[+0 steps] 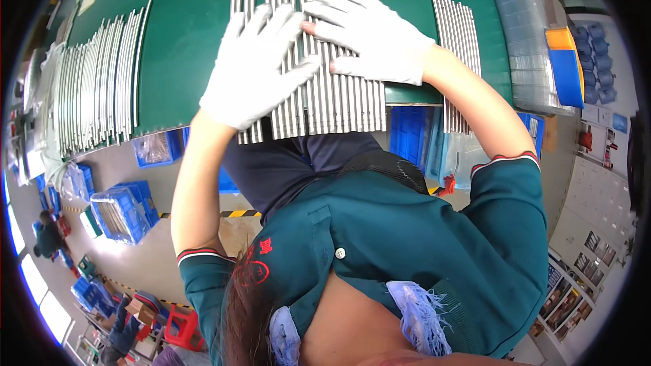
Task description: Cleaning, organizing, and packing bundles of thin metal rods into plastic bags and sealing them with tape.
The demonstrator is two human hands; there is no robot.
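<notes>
A block of thin metal rods [344,105] lies side by side on the green table, the near ends reaching past its front edge. My left hand [254,68], in a white glove, rests with fingers spread over the left part of the block, where narrow gaps split the rods into groups. My right hand [376,37], gloved too, with bare fingertips showing at the thumb and a finger, lies flat across the middle and right rods. Both hands are open, palms down; what is beneath the palms is hidden.
A wide row of rods [102,81] lies at the left of the green table [183,41], and a narrower row [458,34] at the right. Clear plastic boxes [525,41] with a blue and orange bin [566,68] stand at the right edge. Blue crates [125,210] sit on the floor.
</notes>
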